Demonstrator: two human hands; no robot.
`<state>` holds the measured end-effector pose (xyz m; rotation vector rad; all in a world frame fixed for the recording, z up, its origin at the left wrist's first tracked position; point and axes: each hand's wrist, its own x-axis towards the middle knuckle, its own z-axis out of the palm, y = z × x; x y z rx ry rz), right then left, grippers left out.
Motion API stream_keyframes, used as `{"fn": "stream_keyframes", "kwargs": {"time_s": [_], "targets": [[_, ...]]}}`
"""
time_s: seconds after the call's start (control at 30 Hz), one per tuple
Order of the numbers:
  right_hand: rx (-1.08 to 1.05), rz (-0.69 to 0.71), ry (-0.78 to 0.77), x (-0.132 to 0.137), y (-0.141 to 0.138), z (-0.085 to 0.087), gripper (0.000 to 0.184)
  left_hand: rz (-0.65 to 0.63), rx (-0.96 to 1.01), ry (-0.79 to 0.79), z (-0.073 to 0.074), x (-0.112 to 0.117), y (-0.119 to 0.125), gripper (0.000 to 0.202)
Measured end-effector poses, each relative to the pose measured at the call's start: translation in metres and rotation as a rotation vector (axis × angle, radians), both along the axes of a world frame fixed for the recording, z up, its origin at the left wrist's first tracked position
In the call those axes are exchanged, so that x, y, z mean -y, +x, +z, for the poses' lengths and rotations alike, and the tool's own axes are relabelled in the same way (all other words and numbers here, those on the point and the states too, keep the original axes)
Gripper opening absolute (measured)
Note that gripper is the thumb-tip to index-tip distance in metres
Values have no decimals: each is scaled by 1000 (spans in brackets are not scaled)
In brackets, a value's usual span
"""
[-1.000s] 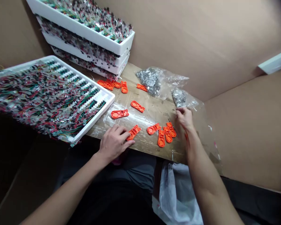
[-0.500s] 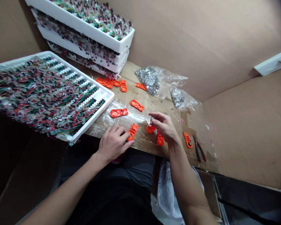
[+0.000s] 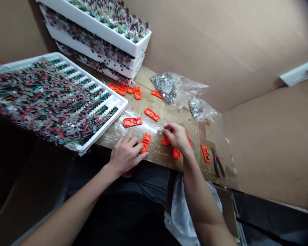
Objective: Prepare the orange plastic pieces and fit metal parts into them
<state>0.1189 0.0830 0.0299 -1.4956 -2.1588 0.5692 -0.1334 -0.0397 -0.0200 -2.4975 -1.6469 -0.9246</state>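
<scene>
My left hand [image 3: 125, 154] lies on the wooden bench [image 3: 169, 118], fingers curled and pressing on the lower end of an orange plastic piece [image 3: 145, 141]. My right hand [image 3: 177, 136] hovers just right of it with fingers pinched together over a cluster of orange pieces [image 3: 165, 140]; what they pinch is too small to name. More orange pieces lie further back: one [image 3: 132, 121] by the tray, one [image 3: 151, 114] mid-bench, several [image 3: 123, 89] near the stacked trays. Another orange piece [image 3: 205, 153] lies to the right.
A white tray [image 3: 113, 120] full of wired parts sits at left; stacked white trays [image 3: 133, 51] stand behind. Two clear bags of small metal parts [image 3: 166, 85] [image 3: 196, 106] lie at the back. Pliers [image 3: 218, 165] rest at right. A plastic bag [image 3: 184, 208] hangs below the bench. Cardboard walls surround.
My right hand left the small bag of metal parts, swung left across the bench, and now sits lower over the orange pieces with fingers pinched. My left hand has stayed on its orange piece.
</scene>
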Motion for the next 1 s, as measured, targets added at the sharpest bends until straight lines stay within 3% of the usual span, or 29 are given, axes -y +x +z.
{"fn": "stream_keyframes", "kwargs": {"time_s": [0.27,0.5,0.83,1.0], "targets": [[150,259,-25,-2,-23,-2,10,9,0,3,0,1,1,32],[286,348,-37,-5,-20,-2,5,18,7,-6,0,1,1,33],[162,347,32,23,-27,4,12,10,12,-19,0,2,-1,32],[-173,136,-76,52,-36,8,12,-82,19,-61,7,4,-4,23]]}}
